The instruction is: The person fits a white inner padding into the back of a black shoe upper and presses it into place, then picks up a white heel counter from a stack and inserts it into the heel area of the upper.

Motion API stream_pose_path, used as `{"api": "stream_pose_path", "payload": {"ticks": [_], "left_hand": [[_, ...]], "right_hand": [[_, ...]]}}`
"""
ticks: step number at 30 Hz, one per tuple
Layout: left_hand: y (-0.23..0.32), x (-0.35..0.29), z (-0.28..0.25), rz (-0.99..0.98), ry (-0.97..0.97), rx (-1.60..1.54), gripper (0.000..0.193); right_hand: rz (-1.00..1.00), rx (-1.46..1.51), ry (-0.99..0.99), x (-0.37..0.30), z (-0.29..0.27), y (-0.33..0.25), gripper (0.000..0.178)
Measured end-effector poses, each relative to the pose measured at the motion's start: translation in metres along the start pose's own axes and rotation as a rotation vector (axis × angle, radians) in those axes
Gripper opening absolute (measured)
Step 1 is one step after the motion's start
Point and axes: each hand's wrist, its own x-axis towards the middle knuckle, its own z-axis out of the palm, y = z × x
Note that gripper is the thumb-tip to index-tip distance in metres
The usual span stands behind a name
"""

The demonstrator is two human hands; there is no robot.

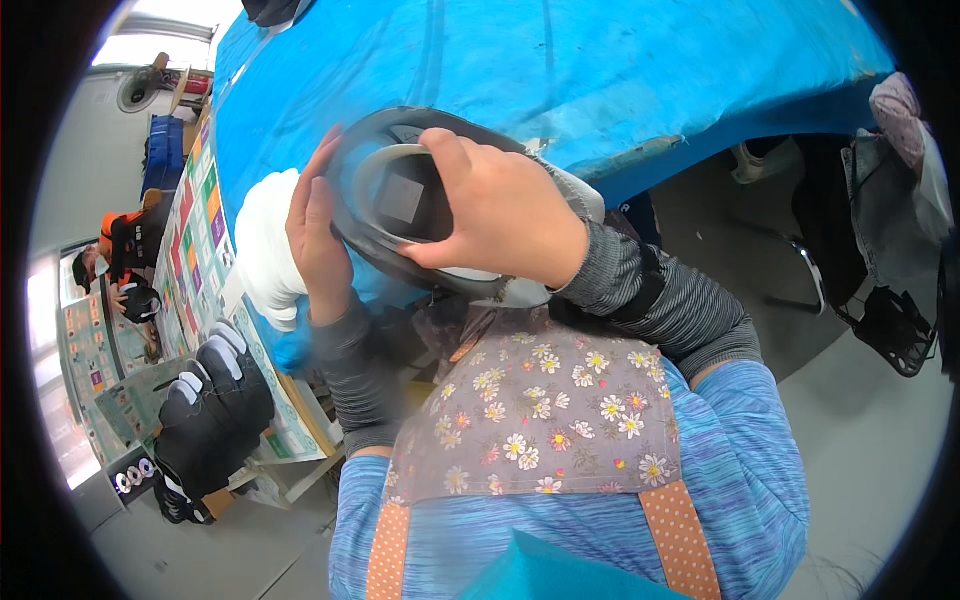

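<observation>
Close in front of my apron I hold a dark grey shoe (400, 262), as far as its shape shows, over the near edge of the blue-covered table (620, 70). Its opening has a pale rim, and a light square label (401, 199) lies inside. My right hand (510, 205) grips this rim, thumb at the near side and index finger at the far side. My left hand (322, 235) presses along the shoe's left end, fingers extended upward; that end is blurred. Just left of my left hand is a bunched white cloth-like thing (268, 240).
Black shoe-like pieces with white parts (215, 380) stand at the left, beside boards with coloured squares (195, 215). Further off is another person (125, 255) holding a black item. A black-and-white item (275, 10) sits at the far table edge. At the right hang grey garments (885, 200).
</observation>
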Motion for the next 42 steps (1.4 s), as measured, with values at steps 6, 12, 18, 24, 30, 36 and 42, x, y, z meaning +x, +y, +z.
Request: {"api": "stream_pose_path", "payload": {"ticks": [6,12,18,24,30,36,42], "left_hand": [[0.0,0.0,0.006,0.01,-0.023,0.003,0.054],[-0.003,0.003,0.009,0.013,-0.039,-0.036,0.056],[-0.004,0.005,0.013,0.001,-0.026,-0.067,0.055],[-0.004,0.004,0.014,-0.01,-0.011,-0.077,0.055],[-0.005,0.003,0.015,0.016,-0.02,-0.055,0.055],[-0.005,0.005,0.015,0.016,-0.035,-0.034,0.056],[-0.008,0.004,0.011,0.027,-0.039,-0.026,0.057]], "right_hand": [[0.006,-0.056,-0.012,0.008,0.008,-0.004,0.085],[-0.003,-0.061,0.075,0.008,0.016,0.002,0.085],[0.01,-0.107,0.068,0.007,0.019,0.0,0.086],[-0.001,-0.143,0.11,0.007,0.023,0.001,0.091],[0.001,-0.121,0.12,0.006,0.026,0.002,0.09],[0.002,-0.118,0.134,0.006,0.027,0.004,0.09],[0.018,-0.086,0.111,0.009,0.029,0.001,0.087]]}}
